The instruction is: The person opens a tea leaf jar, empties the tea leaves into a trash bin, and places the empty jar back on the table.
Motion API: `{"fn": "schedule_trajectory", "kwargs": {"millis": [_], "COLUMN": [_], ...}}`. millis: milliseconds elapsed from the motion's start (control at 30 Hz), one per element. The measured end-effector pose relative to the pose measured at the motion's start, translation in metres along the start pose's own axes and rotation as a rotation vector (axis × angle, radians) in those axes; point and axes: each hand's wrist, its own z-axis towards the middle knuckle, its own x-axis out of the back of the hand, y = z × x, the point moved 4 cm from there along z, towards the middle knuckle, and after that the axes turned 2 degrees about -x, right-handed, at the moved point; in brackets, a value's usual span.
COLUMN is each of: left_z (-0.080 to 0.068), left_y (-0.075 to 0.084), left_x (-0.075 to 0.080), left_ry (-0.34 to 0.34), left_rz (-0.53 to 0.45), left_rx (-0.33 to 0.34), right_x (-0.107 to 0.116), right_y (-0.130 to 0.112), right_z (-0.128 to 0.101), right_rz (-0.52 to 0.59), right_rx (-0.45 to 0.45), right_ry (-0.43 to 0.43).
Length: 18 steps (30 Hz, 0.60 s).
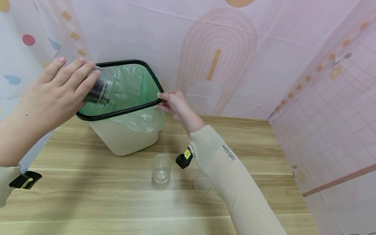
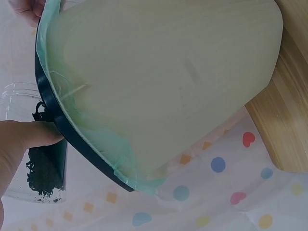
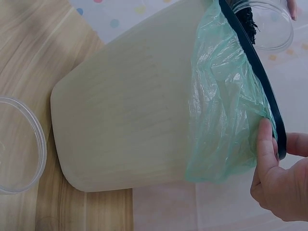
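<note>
My left hand grips a clear plastic jar, tipped on its side with its mouth over the bin. Dark, flaky bits lie along the jar's lower side, and some sit at its lip. The cream trash bin has a black rim and a pale green plastic bag lining it, folded over the outside. At the rim's right corner, my right hand pinches the rim and bag between thumb and fingers. In the right wrist view, fingers press against the bag from outside.
On the wooden table, a clear empty cup stands in front of the bin. A clear round lid lies to its right, beside my right sleeve. A patterned pink cloth hangs behind the bin.
</note>
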Motion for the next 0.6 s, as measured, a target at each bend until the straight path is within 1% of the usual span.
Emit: {"fn": "schedule_trajectory", "kwargs": {"millis": [367, 600], "left_z": [0.0003, -0.0015], "left_y": [0.0003, 0.0012], "left_x": [-0.0001, -0.0009], "left_ry": [0.024, -0.016], "left_rz": [0.024, 0.009], "left_rx": [0.011, 0.012], "right_x": [-0.0008, -0.0012], "right_y": [0.0007, 0.0011], "right_z": [0.0012, 0.0006], "right_rz": [-0.013, -0.005], "right_rx": [0.000, 0.002], "right_ry": [-0.005, -0.004]}}
